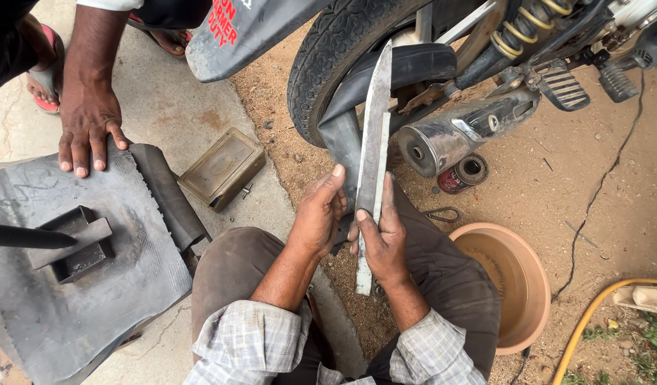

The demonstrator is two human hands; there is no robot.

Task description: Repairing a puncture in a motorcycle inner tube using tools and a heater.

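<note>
Two hands, left hand (318,217) and right hand (382,239), clamp one long metal bar (373,164) beside one brown tin box (221,167).

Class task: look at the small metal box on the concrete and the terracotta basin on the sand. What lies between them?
In the head view, between the metal box and basin are the person's knees, both hands and the long metal blade they hold.

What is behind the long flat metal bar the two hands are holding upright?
Behind the metal bar, held by the left hand and right hand, are a black inner tube and the motorcycle's rear tyre. The bar covers a strip of both; the wheel hub is hidden.
</note>
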